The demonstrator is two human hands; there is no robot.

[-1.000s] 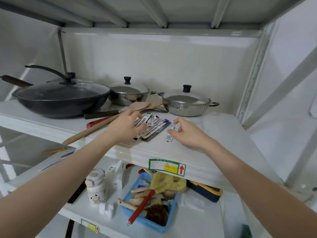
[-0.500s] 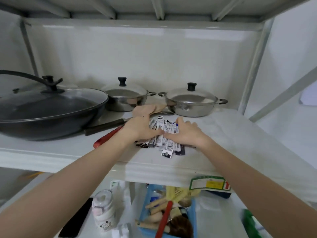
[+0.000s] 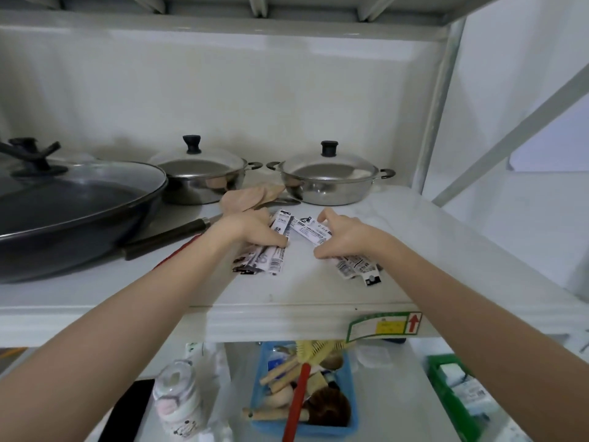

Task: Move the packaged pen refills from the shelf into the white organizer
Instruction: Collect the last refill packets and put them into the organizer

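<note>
Seeing the packaged pen refills (image 3: 271, 250) split in two bunches on the white shelf (image 3: 287, 291), I've got my left hand (image 3: 255, 231) clamped on the left bunch & right hand (image 3: 344, 237) gripping the other, w/ two lidded steel pots (image 3: 325, 183) behind and a wok (image 3: 73, 212) at left.

light: soft, even, fairly bright | glare: pale sheen on glossy white back panel (image 3: 223, 90) and two lidded steel pots (image 3: 325, 173) | shadows: faint, under the dark glass-lidded wok (image 3: 73, 212) | distortion: wide-angle bending at edges | blur: mild softness, lower corners
</note>
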